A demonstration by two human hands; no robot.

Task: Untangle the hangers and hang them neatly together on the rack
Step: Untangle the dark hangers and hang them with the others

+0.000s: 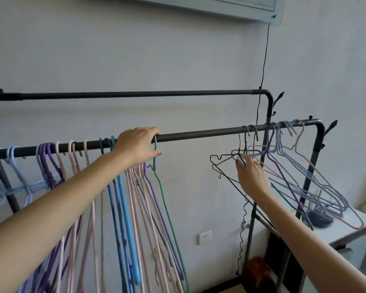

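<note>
A black rack has a near rail (199, 135) running across the middle. On its left part hang several sorted hangers (123, 208) in purple, pink and blue. A green hanger (163, 197) hangs at their right end, its hook over the rail beside my left hand (138, 146), whose fingers curl over the rail next to that hook. At the rail's right end a tangled bunch of hangers (304, 176) hangs askew. My right hand (251, 176) pinches a dark wire hanger (222, 158) at its neck, on the bunch's left side.
A second, higher rail (135, 94) runs behind. A black cable (263, 66) drops down the wall past the rack post (313, 176). A white table (347, 227) with a dark object stands at the lower right. A wall socket (205, 236) is below.
</note>
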